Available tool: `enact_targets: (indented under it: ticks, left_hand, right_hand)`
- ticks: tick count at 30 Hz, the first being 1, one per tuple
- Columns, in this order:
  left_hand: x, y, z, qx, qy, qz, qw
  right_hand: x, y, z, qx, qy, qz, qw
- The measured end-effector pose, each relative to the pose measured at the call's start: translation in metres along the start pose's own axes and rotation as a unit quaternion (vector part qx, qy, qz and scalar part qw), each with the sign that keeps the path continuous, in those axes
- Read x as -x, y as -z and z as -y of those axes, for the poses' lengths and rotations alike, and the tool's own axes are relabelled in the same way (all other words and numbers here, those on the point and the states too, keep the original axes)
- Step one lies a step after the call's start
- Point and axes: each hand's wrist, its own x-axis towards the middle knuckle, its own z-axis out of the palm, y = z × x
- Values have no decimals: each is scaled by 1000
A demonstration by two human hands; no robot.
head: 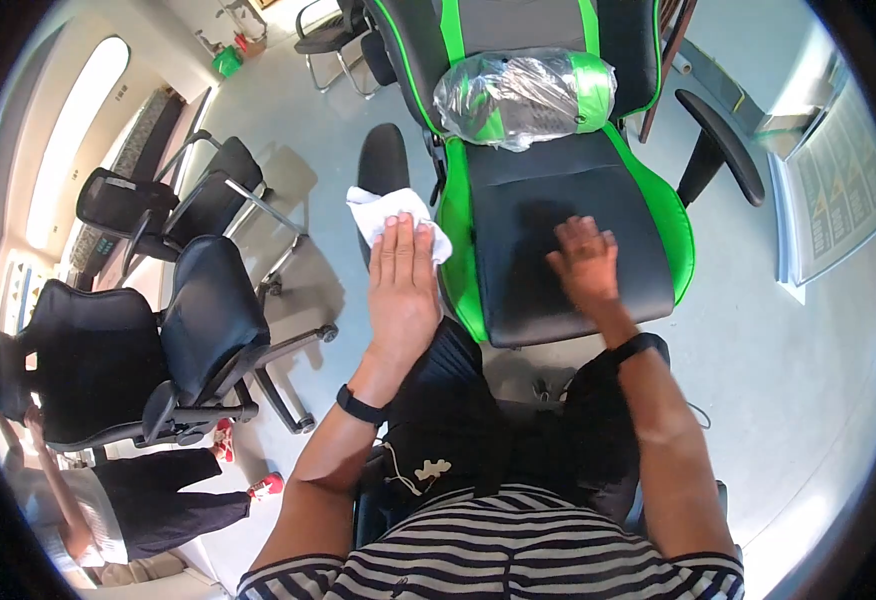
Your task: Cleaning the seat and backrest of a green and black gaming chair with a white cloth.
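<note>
Before me stands a black and green gaming chair, its seat (558, 262) facing me. A plastic-wrapped green and grey cushion (526, 97) lies against its backrest. My left hand (403, 292) rests flat, fingers together, on a folded white cloth (361, 204), pressing it on the chair's left armrest (383, 154). The palm and the armrest under the cloth are hidden. Over the front part of the seat is my right hand (586, 262), fingers spread and holding nothing; whether it touches the seat I cannot tell. The right armrest (723, 146) angles outward.
Several black office chairs (213, 315) stand at the left, and another person in red shoes (264, 486) is by them at the lower left. A printed board (832, 187) leans at the right. One more black chair (331, 36) stands at the top.
</note>
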Motion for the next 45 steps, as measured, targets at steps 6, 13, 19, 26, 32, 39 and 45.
enact_targets:
  ticks: [6, 13, 19, 26, 32, 39, 45]
  left_hand:
    - [24, -110, -40, 190, 33, 137, 972]
    - [-16, -224, -17, 190, 149, 147, 959]
    - [-115, -289, 12, 108, 106, 250, 956]
    - [-178, -320, -55, 120, 7, 230, 966]
    - [-167, -309, -155, 225, -137, 212, 941]
    - [-143, -283, -51, 104, -43, 249, 962]
    - [-67, -237, 33, 188, 118, 299, 928]
  right_hand:
    - [19, 3, -99, 81, -138, 50, 986]
    - [13, 8, -87, 97, -164, 65, 980]
    - [11, 8, -90, 98, -165, 61, 980]
    - [4, 11, -83, 104, -182, 67, 975]
    - [0, 10, -77, 89, -188, 74, 975]
    - [4, 6, -80, 62, -166, -3, 984]
    - [1, -3, -84, 75, -175, -18, 982]
